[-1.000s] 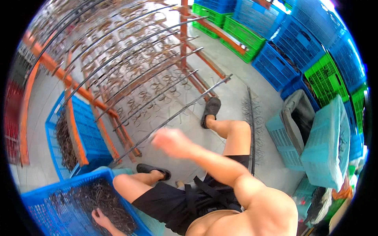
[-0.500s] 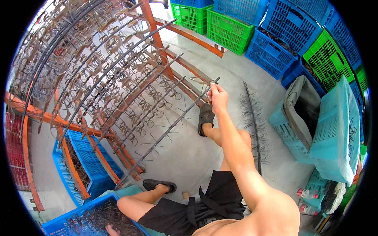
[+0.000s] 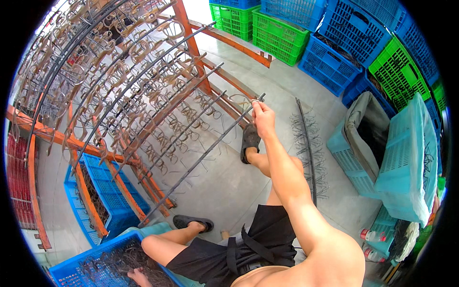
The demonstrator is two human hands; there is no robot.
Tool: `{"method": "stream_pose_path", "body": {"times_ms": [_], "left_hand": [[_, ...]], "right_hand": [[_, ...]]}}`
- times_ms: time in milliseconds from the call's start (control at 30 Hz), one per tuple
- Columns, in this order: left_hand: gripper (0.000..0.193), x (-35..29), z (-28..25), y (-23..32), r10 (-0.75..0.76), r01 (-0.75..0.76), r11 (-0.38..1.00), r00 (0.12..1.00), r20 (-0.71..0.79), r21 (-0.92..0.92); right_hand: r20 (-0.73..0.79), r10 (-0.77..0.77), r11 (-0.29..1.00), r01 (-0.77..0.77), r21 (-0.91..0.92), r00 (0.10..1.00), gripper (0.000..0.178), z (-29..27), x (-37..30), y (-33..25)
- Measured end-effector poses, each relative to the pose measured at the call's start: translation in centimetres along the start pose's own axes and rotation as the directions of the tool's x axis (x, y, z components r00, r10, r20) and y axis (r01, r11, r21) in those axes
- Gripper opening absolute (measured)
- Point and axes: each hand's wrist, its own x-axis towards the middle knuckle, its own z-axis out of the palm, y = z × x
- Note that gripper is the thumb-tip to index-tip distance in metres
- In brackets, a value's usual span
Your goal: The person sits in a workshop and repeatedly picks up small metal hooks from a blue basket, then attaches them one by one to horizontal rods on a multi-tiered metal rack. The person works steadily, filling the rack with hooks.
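Right hand: the person's right hand [image 3: 264,119] is raised at the right-hand end of a long grey rod [image 3: 205,152].
Right grip: thumb and fingers are closed together on a thin, curved brown piece [image 3: 247,100]; whether they also press the rod cannot be told.
Piece in hand: it sits at the rod's right end, its loop pointing left from the fingertips.
Rod: runs slantwise along the near, lower side of an orange rack [image 3: 186,33], from beside its left foot up to the right hand; thin wire prongs jut from it.
Left hand: the left hand [image 3: 138,276] lies in a blue crate [image 3: 95,251], nearer the crate's right edge, among dark thin pieces [image 3: 114,260].
Left grip: cannot tell whether the fingers are apart or clamped on a piece.
Rack load: many brown looped pieces [image 3: 110,71] hang from rows of rods.
Floor: a second rod [image 3: 307,148] with bristling wires lies on the grey floor, right of the person's right shoe [image 3: 251,138].
Right side: green crates [image 3: 279,36] and blue crates [image 3: 330,67] stand stacked; nearer is a turquoise crate [image 3: 351,160] with a grey liner, beside another under clear plastic [image 3: 406,158].
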Motion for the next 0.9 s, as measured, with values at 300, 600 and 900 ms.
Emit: {"method": "stream_pose_path", "body": {"times_ms": [300, 600, 900], "left_hand": [[0.041, 0.6, 0.9, -2.2, 0.063, -0.056, 0.985, 0.997, -0.040, 0.163], [0.037, 3.0, 1.5, -6.3, -0.027, -0.031, 0.958, 0.980, -0.198, -0.286], [0.047, 0.8, 1.1, -2.3, 0.236, -0.212, 0.971, 0.930, -0.283, 0.113]], "right_hand": [[0.116, -0.133, 0.983, 0.146, -0.109, 0.984, 0.019, 0.5, -1.0, 0.9], [0.229, -0.160, 0.943, 0.217, -0.251, 0.960, 0.021, 1.0, -1.4, 0.9], [0.182, -0.367, 0.811, 0.410, -0.418, 0.912, 0.024, 1.2, -1.3, 0.2]]}}
